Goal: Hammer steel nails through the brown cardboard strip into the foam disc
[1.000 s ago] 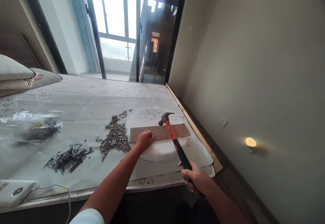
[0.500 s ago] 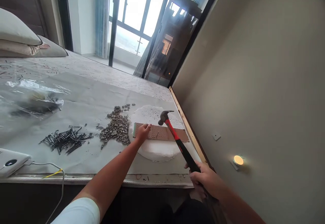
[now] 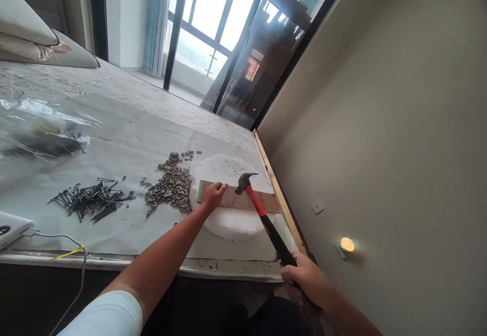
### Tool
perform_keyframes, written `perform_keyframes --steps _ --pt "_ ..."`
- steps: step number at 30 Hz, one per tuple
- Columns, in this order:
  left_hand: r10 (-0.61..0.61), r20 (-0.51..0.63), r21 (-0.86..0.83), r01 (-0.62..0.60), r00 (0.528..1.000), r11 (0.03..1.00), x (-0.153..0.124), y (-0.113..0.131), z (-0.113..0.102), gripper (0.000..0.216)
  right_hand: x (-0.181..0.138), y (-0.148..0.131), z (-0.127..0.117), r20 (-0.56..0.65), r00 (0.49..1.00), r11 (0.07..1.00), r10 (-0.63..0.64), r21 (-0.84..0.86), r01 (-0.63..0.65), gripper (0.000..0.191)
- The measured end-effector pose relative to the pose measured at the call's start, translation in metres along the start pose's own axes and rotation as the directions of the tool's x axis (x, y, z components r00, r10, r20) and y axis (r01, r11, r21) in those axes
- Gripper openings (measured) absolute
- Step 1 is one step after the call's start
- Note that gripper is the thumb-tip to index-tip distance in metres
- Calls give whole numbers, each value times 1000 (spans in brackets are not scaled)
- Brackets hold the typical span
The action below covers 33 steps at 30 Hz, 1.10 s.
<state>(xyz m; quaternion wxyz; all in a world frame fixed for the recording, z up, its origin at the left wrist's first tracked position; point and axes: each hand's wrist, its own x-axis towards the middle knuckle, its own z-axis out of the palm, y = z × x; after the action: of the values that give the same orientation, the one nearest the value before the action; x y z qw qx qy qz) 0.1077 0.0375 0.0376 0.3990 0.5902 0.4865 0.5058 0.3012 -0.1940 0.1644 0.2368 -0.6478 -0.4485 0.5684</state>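
Observation:
My right hand [image 3: 300,272] is closed around the black grip of a claw hammer [image 3: 257,205] with a red neck. The hammer's face is at or just above the top of a nail [image 3: 235,199] that stands slightly tilted in a brown wooden board [image 3: 249,200]. Several small holes or dots mark the board's left part. My left hand [image 3: 213,195] is closed on that end of the board, its fingertips partly hidden. Beneath the board lies a white round slab [image 3: 236,224] with a rough, pitted far part.
Grey gravel [image 3: 171,186] lies left of the slab. Farther left are a pile of dark nails [image 3: 93,199], a clear plastic bag [image 3: 45,133] and a white device [image 3: 13,229] with a cable. A wooden rail [image 3: 277,189] runs along the bed's right side by the wall.
The hammer head has come down and left to the nail's top. My left hand stays on the board. The view has shifted slightly.

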Motion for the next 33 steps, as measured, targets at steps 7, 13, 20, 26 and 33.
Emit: perform_keyframes --steps 7,13,20,26,33 --pt "7 -14 -5 -7 1000 1000 1 -1 3 35 -2 -6 -9 -67 996 998 -60 12 61 28" --pt "-23 3 22 23 1000 1000 -2 5 -1 35 -5 -4 -11 46 998 999 45 26 -46 25" --pt "-18 -23 10 19 1000 1000 0 4 1 35 8 -10 -17 -10 1000 999 6 40 -6 27" --pt "-35 -6 -1 35 999 999 1 1 0 37 25 30 4 62 996 997 62 41 -65 24" --pt "-40 35 -42 41 999 998 3 -1 2 36 19 45 13 23 999 984 -49 173 45 27"
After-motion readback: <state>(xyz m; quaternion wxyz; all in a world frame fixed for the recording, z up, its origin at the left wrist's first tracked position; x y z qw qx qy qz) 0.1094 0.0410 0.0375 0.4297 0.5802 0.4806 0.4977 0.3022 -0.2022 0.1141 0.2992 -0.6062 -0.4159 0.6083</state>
